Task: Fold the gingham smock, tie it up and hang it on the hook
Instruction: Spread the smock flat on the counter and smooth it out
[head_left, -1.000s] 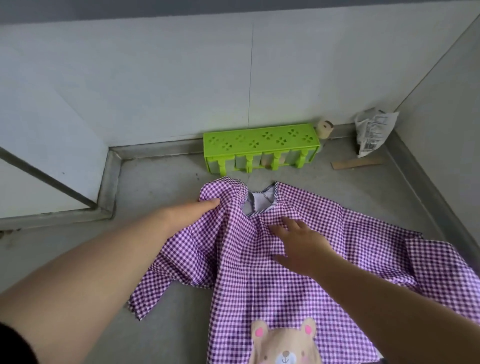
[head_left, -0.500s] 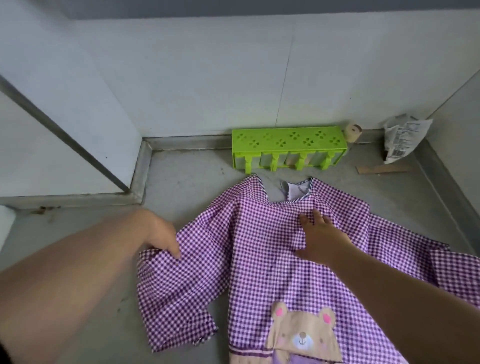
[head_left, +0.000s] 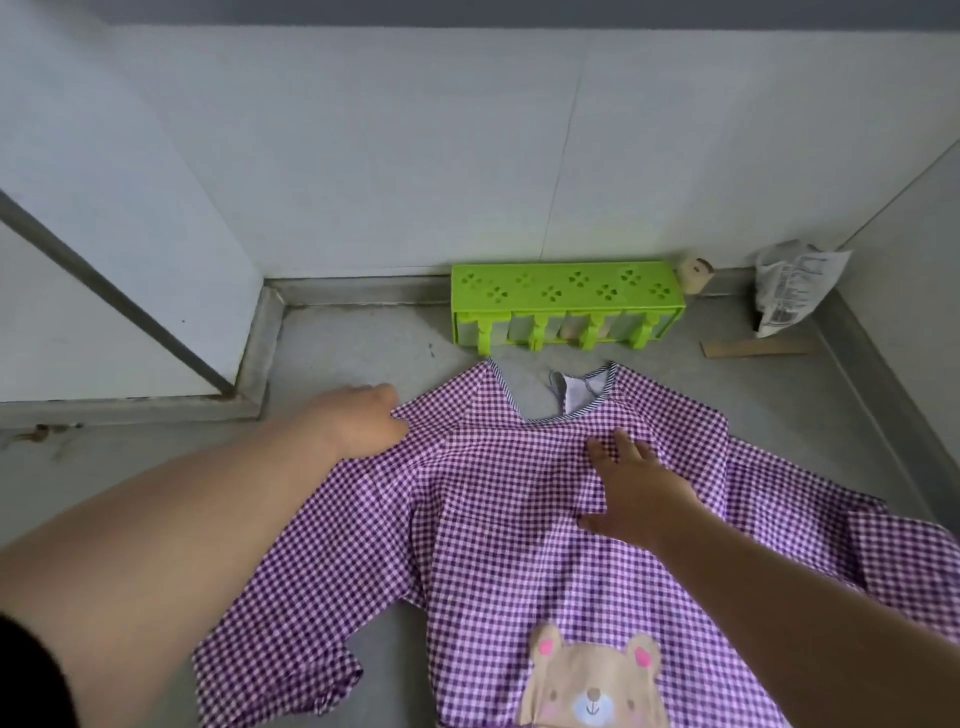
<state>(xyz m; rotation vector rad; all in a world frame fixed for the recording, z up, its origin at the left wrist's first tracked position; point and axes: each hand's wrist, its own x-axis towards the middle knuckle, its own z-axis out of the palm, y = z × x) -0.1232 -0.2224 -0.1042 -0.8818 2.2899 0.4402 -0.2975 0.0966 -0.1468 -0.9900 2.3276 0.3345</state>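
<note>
Two bare hands are on the garment. Order of entry: largest item down.

Floor (head_left: 363, 353): grey, smooth, bounded by pale walls with a grey skirting strip at the base.

Gingham smock (head_left: 493, 519): purple-and-white check, spread front-up on the floor, neckline toward the far wall, sleeves out to either side. Fabric shows some creases near the shoulder. The sleeve on the person's left angles down toward the near edge. Bear patch (head_left: 592, 680) on the chest panel, tan with pink ears, partly cut off at the bottom of the view.

Green rack (head_left: 566, 296): lime plastic, cut-out clover holes along the top, a row of pegs along its front edge, lying on the floor against the wall just beyond the neckline, not touching the cloth.

Left hand (head_left: 363, 421): at the smock's shoulder edge, fingers curled under and hidden; cloth puckers at the knuckles, so it appears to grip the fabric.

Right hand (head_left: 634, 483): palm down on the chest below the collar, fingers straight and slightly apart, pressing flat.

Crumpled packet (head_left: 789, 286) stands in the far right corner; a cardboard strip (head_left: 758, 347) lies beside it; a small roll (head_left: 696, 271) sits behind the rack.
</note>
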